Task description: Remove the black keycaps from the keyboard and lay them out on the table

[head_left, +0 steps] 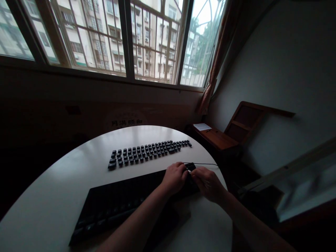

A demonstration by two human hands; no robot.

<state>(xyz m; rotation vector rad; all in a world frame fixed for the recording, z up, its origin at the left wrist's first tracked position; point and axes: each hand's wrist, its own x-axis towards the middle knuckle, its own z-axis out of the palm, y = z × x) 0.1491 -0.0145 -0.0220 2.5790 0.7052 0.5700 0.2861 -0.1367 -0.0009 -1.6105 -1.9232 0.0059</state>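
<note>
A black keyboard point(123, 196) lies slanted across the round white table, its near rows still carrying keys and its far part too dark to make out. Over its right end, my left hand point(174, 176) is closed, fingertips together against a small pale-and-dark piece that may be a keycap. My right hand point(208, 183) meets it there, closed around a keycap puller point(207, 182) whose thin pale wires show by the fingers. Behind the keyboard, several loose black keycaps point(143, 154) sit in rows.
The white table point(49, 196) has a curved edge on the right, where a thin black cable point(204, 163) runs off. Beyond it stands a wooden chair point(223, 138) with a paper sheet point(202, 127). Barred windows point(154, 42) are ahead.
</note>
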